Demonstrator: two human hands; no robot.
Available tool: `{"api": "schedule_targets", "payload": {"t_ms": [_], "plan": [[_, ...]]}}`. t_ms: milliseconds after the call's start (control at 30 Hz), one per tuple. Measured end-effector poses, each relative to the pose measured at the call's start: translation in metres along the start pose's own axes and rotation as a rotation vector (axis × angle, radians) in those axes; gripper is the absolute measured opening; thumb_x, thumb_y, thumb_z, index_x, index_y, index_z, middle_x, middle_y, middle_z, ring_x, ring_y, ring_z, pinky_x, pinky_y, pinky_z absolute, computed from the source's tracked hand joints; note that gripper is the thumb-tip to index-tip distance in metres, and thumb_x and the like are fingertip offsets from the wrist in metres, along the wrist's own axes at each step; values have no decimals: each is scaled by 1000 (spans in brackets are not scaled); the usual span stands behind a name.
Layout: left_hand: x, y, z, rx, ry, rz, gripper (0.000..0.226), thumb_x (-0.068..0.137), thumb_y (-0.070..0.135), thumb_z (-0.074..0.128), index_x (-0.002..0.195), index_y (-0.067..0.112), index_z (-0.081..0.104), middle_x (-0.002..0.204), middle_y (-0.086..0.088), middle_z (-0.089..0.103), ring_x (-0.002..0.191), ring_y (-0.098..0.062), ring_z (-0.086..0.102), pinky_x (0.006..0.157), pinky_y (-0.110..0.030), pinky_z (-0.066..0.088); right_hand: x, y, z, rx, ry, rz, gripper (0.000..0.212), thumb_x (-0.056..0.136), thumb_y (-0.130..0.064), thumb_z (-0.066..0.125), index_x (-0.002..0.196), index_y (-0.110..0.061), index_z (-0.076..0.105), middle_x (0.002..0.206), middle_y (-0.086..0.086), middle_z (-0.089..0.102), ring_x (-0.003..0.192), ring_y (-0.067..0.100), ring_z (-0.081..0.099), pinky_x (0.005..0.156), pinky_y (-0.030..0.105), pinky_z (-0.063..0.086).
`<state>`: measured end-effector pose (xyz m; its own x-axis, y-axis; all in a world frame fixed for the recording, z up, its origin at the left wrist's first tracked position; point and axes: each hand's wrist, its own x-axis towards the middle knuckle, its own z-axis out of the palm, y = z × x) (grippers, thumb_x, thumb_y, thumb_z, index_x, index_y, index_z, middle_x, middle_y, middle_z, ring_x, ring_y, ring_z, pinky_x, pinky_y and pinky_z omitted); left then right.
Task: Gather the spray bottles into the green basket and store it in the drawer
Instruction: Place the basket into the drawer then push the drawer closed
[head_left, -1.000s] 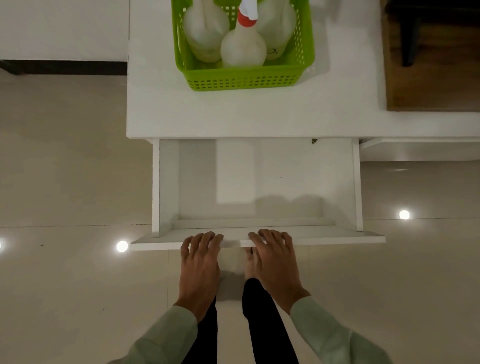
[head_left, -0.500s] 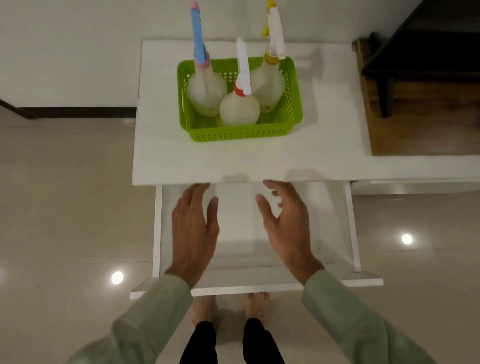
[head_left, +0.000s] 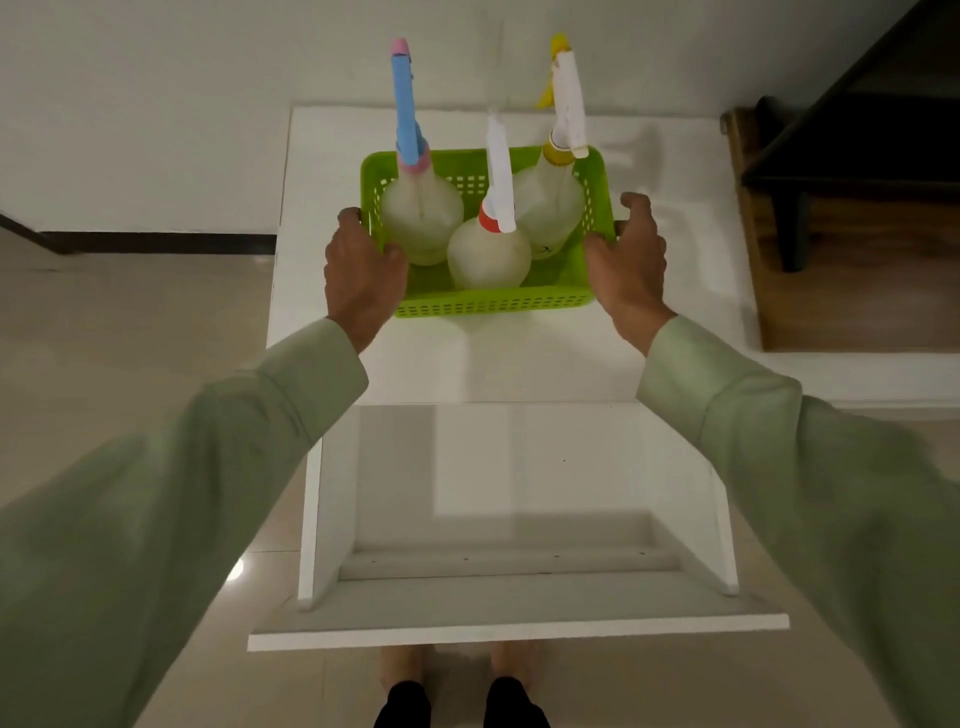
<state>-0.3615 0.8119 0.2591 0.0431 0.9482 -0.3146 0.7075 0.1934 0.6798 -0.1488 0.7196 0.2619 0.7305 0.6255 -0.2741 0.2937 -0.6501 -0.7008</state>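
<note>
Glossy beige floor tiles (head_left: 130, 322) catching a lamp's glare, plain white wall (head_left: 156, 104) behind, dark wooden stairs (head_left: 857, 171) at right.

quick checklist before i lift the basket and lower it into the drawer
1. All three spray bottles in the green basket: ok.
2. Left hand gripping the basket's left side: ok.
3. Right hand gripping the right side: ok.
4. Drawer pulled open, nothing seen inside: ok.
5. Bottles upright: ok.
6. Drawer deep enough for the tall nozzles: cannot tell.
</note>
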Motion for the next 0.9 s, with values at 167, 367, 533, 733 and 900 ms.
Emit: {"api": "schedule_targets", "payload": {"t_ms": [167,367,533,733,900], "plan": [[7,0,-4,42,20,-27,43,84,2,41,125,10,51,120,-19,60,107,-39,58,87,-53,54,10,-2,2,-46,-11,26,53,85,-7,43,132,-26,56,124,13,64,119,36,52,96,41,47],[-14,-12,-13,69,52,1,41,87,-1,41,124,11,55,118,-17,62,107,-36,59,86,-50,54,-14,9,-9,-103,-6,-43,50,83,-2,42,126,-21,60,114,13,70,114,37,55,87,40,47],[-71,-31,-26,59,79,74,44,86,-5,42,126,10,55,117,-13,65,107,-35,60,90,-52,54,-67,34,-32,-68,-1,-109,50,84,5,43,124,-20,59,100,5,72,104,37,61,87,52,54],[-157,-70,-33,-40,71,113,41,87,-5,47,124,11,54,102,5,61,69,-7,59,55,-21,46,-143,85,-54,19,-31,-89,48,89,8,48,126,-21,58,114,6,71,109,33,65,88,54,57],[-207,-116,-23,-59,-32,24,35,88,-4,54,117,14,50,106,5,59,69,-19,60,48,-14,38,-200,138,-56,69,-58,-83,47,89,15,51,124,-16,57,112,5,72,79,2,69,67,42,61]]}}
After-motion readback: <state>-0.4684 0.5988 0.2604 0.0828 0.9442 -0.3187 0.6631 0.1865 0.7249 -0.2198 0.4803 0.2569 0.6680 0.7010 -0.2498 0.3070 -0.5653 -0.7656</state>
